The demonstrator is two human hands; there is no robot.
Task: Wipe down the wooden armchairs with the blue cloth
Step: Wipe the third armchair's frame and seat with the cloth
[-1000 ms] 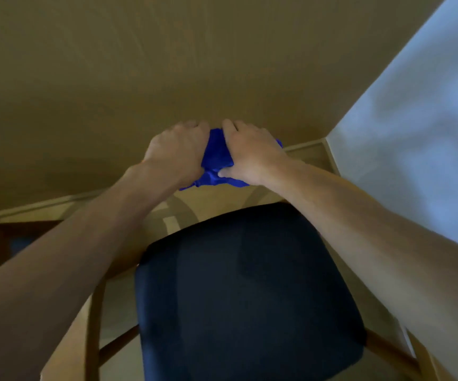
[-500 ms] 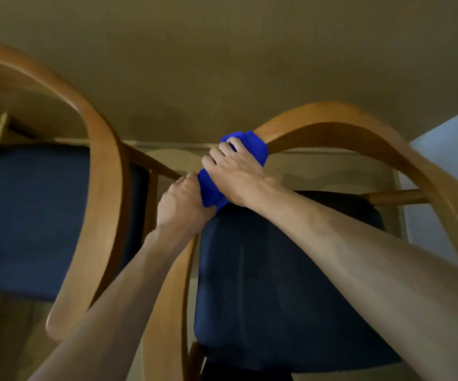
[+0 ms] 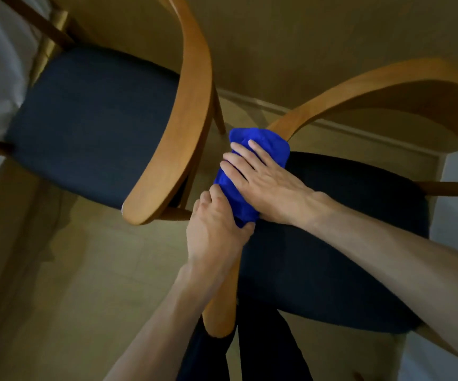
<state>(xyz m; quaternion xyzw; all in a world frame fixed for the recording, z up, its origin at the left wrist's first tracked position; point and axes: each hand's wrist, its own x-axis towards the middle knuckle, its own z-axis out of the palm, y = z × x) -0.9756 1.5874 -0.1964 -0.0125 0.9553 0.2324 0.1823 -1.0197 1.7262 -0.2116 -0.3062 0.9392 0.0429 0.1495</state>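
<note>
A bright blue cloth [image 3: 252, 171] is seen bunched and wrapped over the curved wooden armrest [image 3: 332, 97] of the nearer armchair, at the point where the arm sweeps down toward the viewer. It is pressed from above by the right hand [image 3: 261, 177], whose fingers are laid fairly straight across the fabric, so that grip is apart and flat rather than curled. The lower end of the cloth is pinched by the left hand [image 3: 217, 229], its thumb and fingers closed round the fabric and the armrest beneath. The dark navy padded seat [image 3: 332, 257] of this chair is spread below the right forearm. Just beside it to the left, a second wooden armchair [image 3: 184, 105] with a similar dark seat cushion [image 3: 93, 119] is shown, its armrest ending near the left hand without touching it. A pale tan floor [image 3: 57, 284] is visible under both chairs.
</note>
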